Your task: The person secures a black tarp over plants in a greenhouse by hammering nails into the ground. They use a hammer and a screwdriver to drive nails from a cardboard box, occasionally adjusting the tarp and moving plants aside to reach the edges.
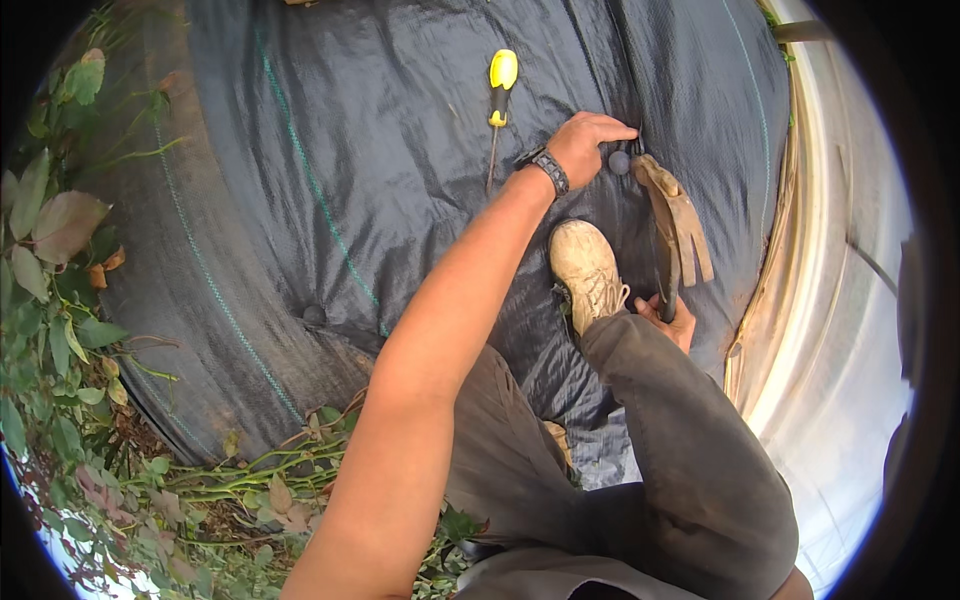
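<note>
In the head view, black woven ground fabric [400,130] with green stitched lines covers the ground, between leafy plants [60,330] on the left and pale plastic sheeting [840,250] on the right. The right hand [682,326] is closed around the dark handle of what looks like a claw hammer [668,195]. The handle runs up the view from that hand; the tan head lies slantwise, its split claw toward the lower right and its other end just beside a round grey knob [620,162]. Whether that end touches the knob, I cannot tell. The left hand [580,145] is much the nearer to the knob, its forefinger reaching just above it toward a thin dark upright piece; whether the fingers pinch that piece is unclear. The left fingers lie close to the hammer head and so crowd the spot, while a pale, dirty laced shoe [585,265] stands below the knob, left of the handle. A yellow-and-black screwdriver [503,75] lies left of the left hand, its shaft pointing down the view.
</note>
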`<control>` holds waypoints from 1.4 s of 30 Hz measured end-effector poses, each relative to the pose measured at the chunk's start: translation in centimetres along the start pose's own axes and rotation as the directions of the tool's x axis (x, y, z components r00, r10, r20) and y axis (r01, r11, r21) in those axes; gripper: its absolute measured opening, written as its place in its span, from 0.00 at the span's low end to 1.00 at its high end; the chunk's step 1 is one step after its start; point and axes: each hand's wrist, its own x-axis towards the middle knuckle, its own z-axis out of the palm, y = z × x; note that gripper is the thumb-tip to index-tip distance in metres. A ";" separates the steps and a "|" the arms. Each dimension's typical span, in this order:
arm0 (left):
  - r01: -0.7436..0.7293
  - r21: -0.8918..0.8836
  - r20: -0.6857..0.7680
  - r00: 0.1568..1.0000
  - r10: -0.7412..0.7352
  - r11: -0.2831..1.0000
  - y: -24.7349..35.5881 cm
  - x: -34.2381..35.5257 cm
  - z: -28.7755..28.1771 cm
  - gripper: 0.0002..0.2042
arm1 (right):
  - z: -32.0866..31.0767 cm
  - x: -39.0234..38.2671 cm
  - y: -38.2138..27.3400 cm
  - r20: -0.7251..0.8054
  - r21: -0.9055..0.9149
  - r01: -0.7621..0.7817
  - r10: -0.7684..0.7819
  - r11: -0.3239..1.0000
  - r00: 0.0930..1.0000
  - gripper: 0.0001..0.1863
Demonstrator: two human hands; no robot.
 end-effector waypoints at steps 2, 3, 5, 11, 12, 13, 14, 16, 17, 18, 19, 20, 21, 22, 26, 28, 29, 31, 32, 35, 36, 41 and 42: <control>-0.002 -0.011 -0.004 1.000 0.002 1.000 -0.2 0.0 -0.1 0.31 | 0.9 0.9 0.4 0.015 -0.061 -0.010 0.011 0.998 1.000 0.14; 0.015 -0.013 -0.001 1.000 -0.015 1.000 0.0 -0.1 0.2 0.31 | 1.3 1.2 0.6 0.022 -0.091 -0.014 0.016 0.996 1.000 0.14; 0.056 -0.003 0.003 0.998 -0.056 0.998 -0.1 -0.4 0.0 0.31 | 1.2 1.1 -0.2 0.032 -0.116 -0.022 0.026 0.993 0.999 0.15; 0.051 -0.055 0.063 0.997 -0.048 0.997 0.3 0.7 -0.1 0.32 | -0.2 0.4 2.4 -0.007 -0.036 -0.007 0.007 0.999 1.000 0.15; 0.079 -0.088 0.062 0.995 -0.073 0.993 0.4 0.7 0.1 0.31 | 0.0 1.0 2.4 -0.003 -0.074 -0.012 0.012 0.997 1.000 0.15; 0.105 -0.122 0.063 0.993 -0.098 0.987 0.7 0.8 0.5 0.30 | 0.1 1.3 2.4 0.000 -0.113 -0.018 0.018 0.993 1.000 0.15; 0.114 -0.088 0.076 0.991 -0.108 0.990 0.2 0.2 0.0 0.33 | 0.9 1.3 0.8 0.009 -0.145 0.004 -0.003 0.989 1.000 0.15; 0.101 -0.086 0.080 0.992 -0.094 0.991 -0.8 -0.4 -0.8 0.34 | 1.6 0.9 -0.9 0.028 -0.095 -0.001 0.004 0.995 1.000 0.14; 0.068 -0.117 0.078 0.995 -0.060 0.991 -0.6 0.4 -0.6 0.34 | 0.9 0.5 -1.8 0.003 -0.094 -0.002 0.003 0.996 1.000 0.14; 0.028 -0.039 0.083 0.996 -0.024 0.999 -0.6 0.4 -0.4 0.33 | 0.7 0.3 -1.4 -0.002 -0.040 -0.006 0.006 0.999 1.000 0.14; 0.049 -0.061 0.079 0.996 -0.044 0.997 -0.6 0.4 -0.3 0.33 | 0.5 0.1 -0.7 -0.006 0.014 -0.008 0.008 1.000 1.000 0.14; 0.071 -0.083 0.075 0.995 -0.064 0.994 -0.6 0.5 -0.4 0.33 | 0.5 0.2 0.1 -0.009 0.068 -0.010 0.010 0.998 1.000 0.14; 0.086 -0.106 0.072 0.994 -0.079 0.991 -0.6 0.6 -0.3 0.33 | 0.6 0.7 1.0 -0.002 0.015 -0.007 0.007 1.000 1.000 0.14; 0.069 -0.071 0.069 0.996 -0.065 0.995 -0.2 0.6 0.1 0.32 | 0.7 1.3 2.0 -0.002 -0.040 -0.012 0.012 0.999 1.000 0.14; 0.037 -0.016 0.079 0.996 -0.036 0.999 -0.2 0.2 -0.6 0.32 | 0.9 0.4 -0.1 -0.008 -0.121 -0.024 0.023 0.992 1.000 0.14; 0.031 -0.015 0.091 0.995 -0.030 0.999 0.1 0.4 -0.5 0.31 | 0.3 -0.2 -0.2 -0.013 -0.070 -0.005 0.005 0.998 1.000 0.14; 0.042 -0.051 0.085 0.996 -0.038 0.998 0.0 0.6 -0.6 0.31 | 0.3 0.0 0.3 0.000 -0.040 -0.010 0.010 0.999 1.000 0.14; 0.064 -0.127 0.078 0.995 -0.054 0.990 -0.1 1.1 -0.4 0.31 | 0.6 0.4 0.6 0.022 0.020 -0.024 0.024 1.000 0.999 0.14; 0.079 -0.088 0.090 0.993 -0.071 0.993 -0.1 1.0 -0.4 0.32 | 0.8 1.0 0.7 0.010 -0.137 -0.040 0.042 0.990 0.999 0.14; 0.043 -0.006 0.066 0.997 -0.042 0.999 -0.3 0.0 -0.1 0.32 | 1.3 1.1 0.4 0.028 -0.145 -0.031 0.035 0.989 0.999 0.14; 0.023 0.004 0.061 0.998 -0.023 1.000 -1.0 0.3 -0.6 0.31 | 1.6 1.1 -0.3 0.015 -0.144 0.007 -0.005 0.990 1.000 0.14; 0.033 -0.073 0.066 0.997 -0.028 0.997 -0.5 0.8 0.1 0.31 | 0.8 0.7 0.3 0.010 -0.095 0.022 -0.021 0.995 1.000 0.14; 0.036 -0.074 0.070 0.997 -0.031 0.997 -0.3 0.8 0.2 0.31 | 1.2 1.2 1.6 -0.003 -0.131 0.006 -0.006 0.991 1.000 0.14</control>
